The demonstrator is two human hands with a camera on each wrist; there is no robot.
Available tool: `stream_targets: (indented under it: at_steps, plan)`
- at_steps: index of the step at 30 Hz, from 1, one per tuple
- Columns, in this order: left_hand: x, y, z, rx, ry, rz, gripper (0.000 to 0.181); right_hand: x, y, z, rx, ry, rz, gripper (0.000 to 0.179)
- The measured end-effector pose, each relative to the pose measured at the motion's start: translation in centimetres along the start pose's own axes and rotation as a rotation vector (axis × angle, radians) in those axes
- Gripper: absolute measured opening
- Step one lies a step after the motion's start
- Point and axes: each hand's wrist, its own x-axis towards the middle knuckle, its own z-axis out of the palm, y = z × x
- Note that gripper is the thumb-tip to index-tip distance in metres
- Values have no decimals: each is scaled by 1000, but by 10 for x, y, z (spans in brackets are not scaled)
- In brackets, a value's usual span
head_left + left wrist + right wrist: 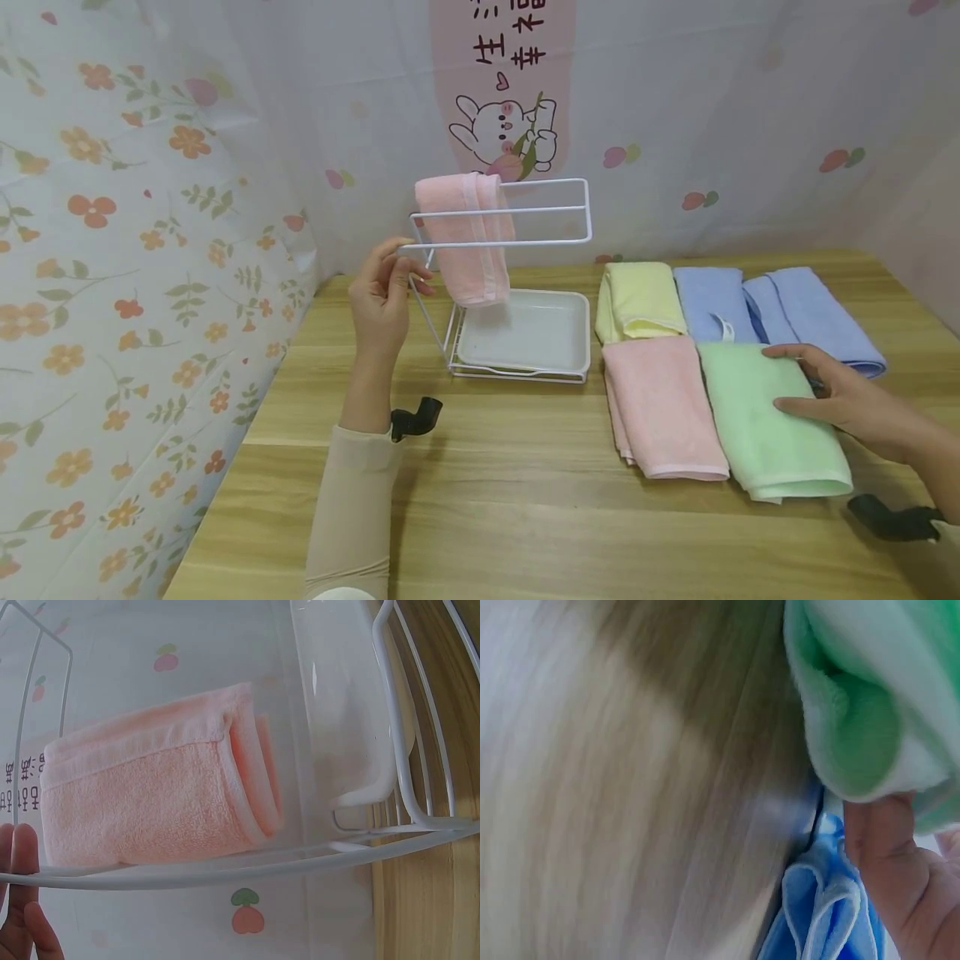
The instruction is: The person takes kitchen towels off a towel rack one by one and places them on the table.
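Observation:
A white wire rack (525,242) stands at the back of the wooden table (525,500), with a folded pink towel (468,242) draped over its top bars. My left hand (401,267) is raised at the rack's left end. Its fingertips touch the front bar, and in the left wrist view the fingers (19,900) stand straight behind that bar below the pink towel (150,802). My right hand (783,381) lies on the right edge of a folded green towel (757,425). A finger (885,855) sits under the towel's (855,727) lifted edge.
A white tray (540,329) sits in the rack's base. Right of the rack lie a yellow towel (641,300), two blue towels (708,304) (817,317) and a second pink towel (663,400). Flowered curtains close the left and back sides.

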Motion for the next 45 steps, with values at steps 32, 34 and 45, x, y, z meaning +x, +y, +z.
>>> stream_targets:
  at_steps: [32,34,45]
  plan:
    - [-1,2,3,19,2,-10,19,8,-41,-23,-372,110,-89,61]
    - [-1,2,3,16,5,-11,20,11,-49,-28,-358,130,-109,58]
    - [-2,3,4,43,24,-14,19,45,-113,-39,-244,194,-231,46]
